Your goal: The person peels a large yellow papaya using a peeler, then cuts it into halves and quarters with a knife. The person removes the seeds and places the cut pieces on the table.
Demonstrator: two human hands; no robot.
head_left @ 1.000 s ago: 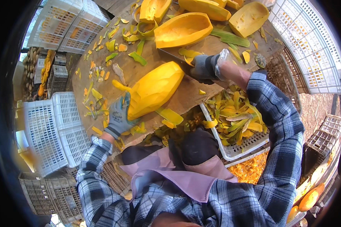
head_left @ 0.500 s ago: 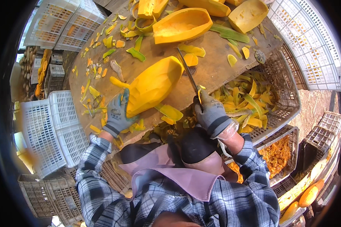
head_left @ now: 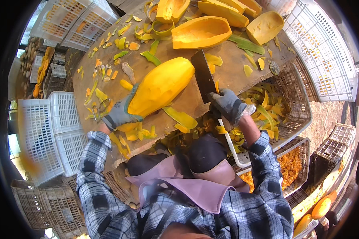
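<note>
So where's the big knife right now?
In the head view, the knife is just right of centre, in the right hand, its blade between the whole peeled squash and the crate of peelings.

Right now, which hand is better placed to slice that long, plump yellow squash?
Probably the right: the grey-gloved right hand grips the broad, dark-bladed knife near the squash; the grey-gloved left hand cups its near end.

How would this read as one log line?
left hand: cupping peeled squash; right hand: holding cleaver; table: peel scraps, hollowed halves
</note>
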